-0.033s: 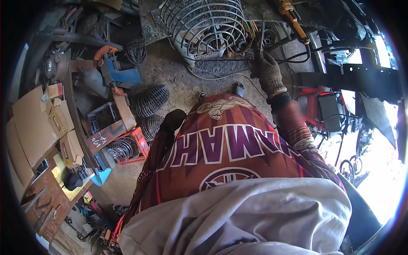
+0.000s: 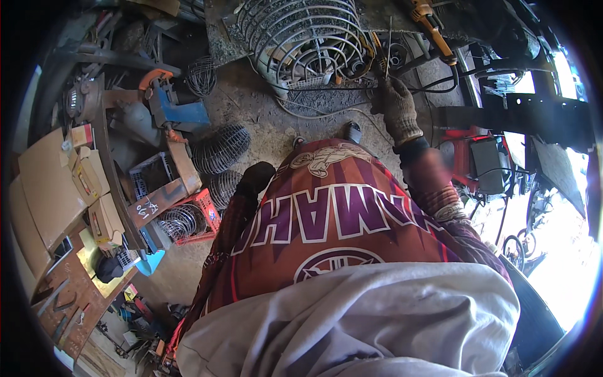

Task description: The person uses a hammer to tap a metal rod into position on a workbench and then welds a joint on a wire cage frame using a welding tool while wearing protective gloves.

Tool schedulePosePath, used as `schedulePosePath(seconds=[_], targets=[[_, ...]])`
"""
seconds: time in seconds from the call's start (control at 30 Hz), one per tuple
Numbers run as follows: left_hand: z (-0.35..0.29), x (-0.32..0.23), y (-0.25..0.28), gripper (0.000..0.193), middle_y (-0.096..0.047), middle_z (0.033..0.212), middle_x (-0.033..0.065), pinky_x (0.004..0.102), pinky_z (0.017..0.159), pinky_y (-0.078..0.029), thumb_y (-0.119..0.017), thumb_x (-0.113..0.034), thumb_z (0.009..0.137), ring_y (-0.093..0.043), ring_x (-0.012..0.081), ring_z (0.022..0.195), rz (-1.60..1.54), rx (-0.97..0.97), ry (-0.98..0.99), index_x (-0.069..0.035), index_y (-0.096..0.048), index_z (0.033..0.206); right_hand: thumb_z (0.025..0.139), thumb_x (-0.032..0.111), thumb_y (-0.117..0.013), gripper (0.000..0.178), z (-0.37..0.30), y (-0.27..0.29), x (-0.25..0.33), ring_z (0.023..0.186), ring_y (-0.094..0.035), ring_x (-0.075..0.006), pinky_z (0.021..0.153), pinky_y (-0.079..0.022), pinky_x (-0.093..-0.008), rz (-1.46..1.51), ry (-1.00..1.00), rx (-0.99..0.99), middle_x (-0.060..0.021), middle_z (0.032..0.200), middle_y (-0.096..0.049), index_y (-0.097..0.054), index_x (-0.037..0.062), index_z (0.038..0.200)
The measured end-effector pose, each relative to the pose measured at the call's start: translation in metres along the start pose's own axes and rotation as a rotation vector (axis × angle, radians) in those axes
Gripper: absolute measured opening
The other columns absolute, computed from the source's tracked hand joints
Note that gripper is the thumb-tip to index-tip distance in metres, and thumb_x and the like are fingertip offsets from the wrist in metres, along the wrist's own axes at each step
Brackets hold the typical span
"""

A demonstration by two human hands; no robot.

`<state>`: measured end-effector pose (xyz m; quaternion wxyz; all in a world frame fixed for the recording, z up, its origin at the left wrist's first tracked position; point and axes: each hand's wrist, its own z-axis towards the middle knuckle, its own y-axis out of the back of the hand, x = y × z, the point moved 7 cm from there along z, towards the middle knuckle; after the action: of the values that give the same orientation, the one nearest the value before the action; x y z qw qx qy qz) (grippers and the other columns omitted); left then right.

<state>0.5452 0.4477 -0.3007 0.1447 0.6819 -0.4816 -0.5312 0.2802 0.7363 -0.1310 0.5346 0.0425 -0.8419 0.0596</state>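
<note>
My right hand (image 2: pixel 398 113), in a knitted work glove, reaches forward to the near edge of the workbench. Its fingers are closed, and a thin metal rod (image 2: pixel 390 38) stands up from their tips; the grip itself is partly in shadow. Just left of the rod is an orange-and-dark tool part (image 2: pixel 378 47). Ahead lies a cage of coiled steel wire (image 2: pixel 308 38), its rings curving over the bench. My left hand (image 2: pixel 259 174), in a dark glove, hangs low beside the printed shirt; shadow hides its fingers.
An orange power tool (image 2: pixel 433 31) lies at the back right, its black cable looping down. Wire coils (image 2: pixel 221 148) rest on the floor at left, near a red crate (image 2: pixel 206 213) and a blue metal piece (image 2: pixel 182 110). Cardboard (image 2: pixel 50 182) stands far left. A pale cable (image 2: pixel 320 115) crosses the floor.
</note>
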Motion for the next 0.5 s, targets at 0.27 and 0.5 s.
schedulePosePath(seconds=[0.27,0.5], targets=[[-0.005,0.001,0.013,0.013,-0.062,0.096,0.0113,0.0408,0.080,-0.051,-0.055,-0.014,0.082,-0.060,0.0301,0.096,-0.106,-0.158,-0.093,-0.010,-0.062,0.091,0.097,0.027,-0.055,0.025,-0.002,-0.002,-0.008,0.062,-0.057,-0.0151,0.054,-0.048,-0.0305,-0.016,-0.036,0.054,-0.0045,0.078,-0.059,-0.057,0.0024,0.100],[0.009,-0.006,0.013,0.020,-0.063,0.102,0.0126,0.0414,0.081,-0.050,-0.050,-0.020,0.088,-0.060,0.0325,0.097,-0.035,-0.058,-0.126,-0.008,-0.063,0.098,0.096,0.027,-0.057,0.025,-0.017,0.006,-0.031,0.065,-0.060,-0.0156,0.056,-0.051,-0.0300,0.118,-0.058,-0.001,-0.0052,0.080,-0.060,-0.057,0.0027,0.103]])
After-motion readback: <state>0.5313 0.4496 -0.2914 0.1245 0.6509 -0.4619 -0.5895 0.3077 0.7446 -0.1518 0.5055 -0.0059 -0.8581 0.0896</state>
